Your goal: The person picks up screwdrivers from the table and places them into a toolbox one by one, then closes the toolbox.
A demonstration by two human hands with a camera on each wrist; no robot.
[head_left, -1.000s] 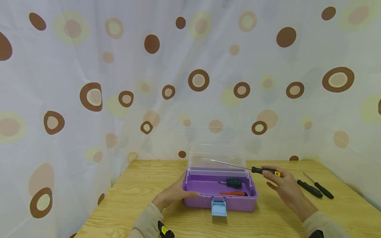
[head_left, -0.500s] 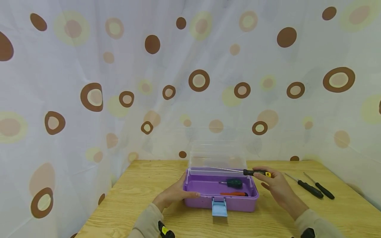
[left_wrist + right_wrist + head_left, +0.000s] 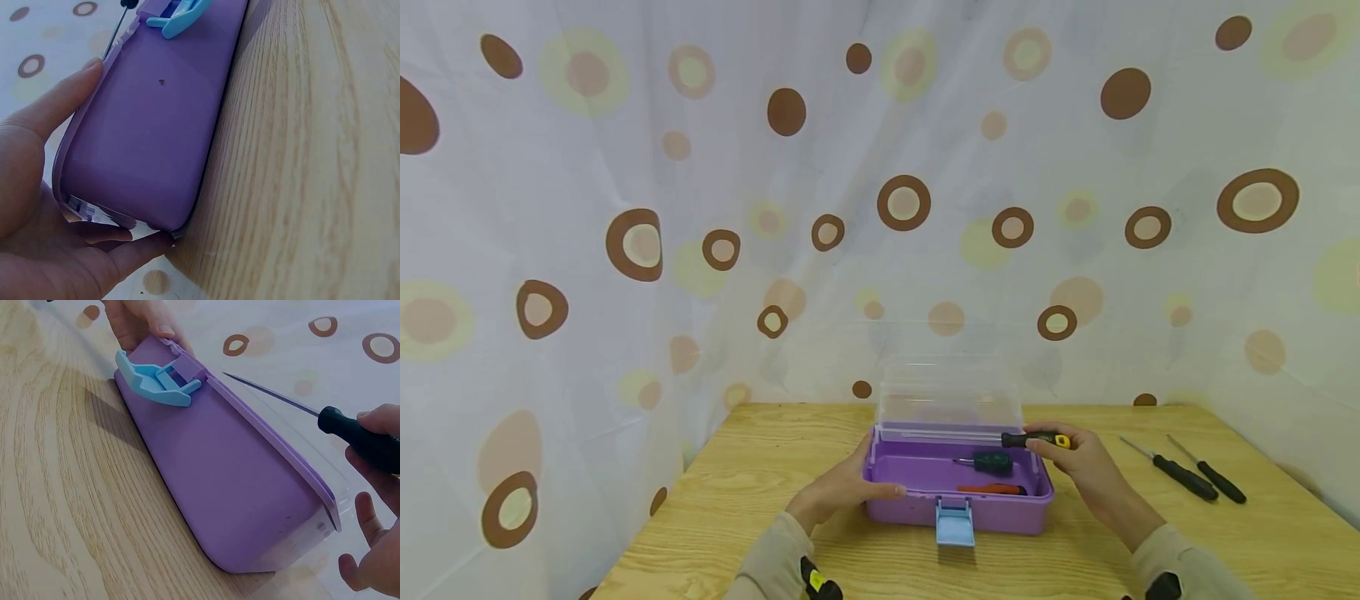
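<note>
Two screwdrivers already lie in the purple toolbox [image 3: 957, 507]: a green-handled one [image 3: 985, 461] and an orange-handled one [image 3: 990, 489]. I've got the third, the long black-and-yellow screwdriver [image 3: 1036, 438], pinched by its handle in my right hand [image 3: 1078, 467], fingers curled round the grip, its thin steel shaft lying across the back edge of the box, not in yet. My left hand [image 3: 842, 490] cups the box's left end, fingers straight against the smooth plastic wall. The clear lid [image 3: 951, 392] stands upright, and the pale blue latch [image 3: 955, 523] hangs off the front. Two slim black screwdrivers [image 3: 1197, 480] wait on the grained wooden desk [image 3: 760, 467] to the right, well apart from the box
</note>
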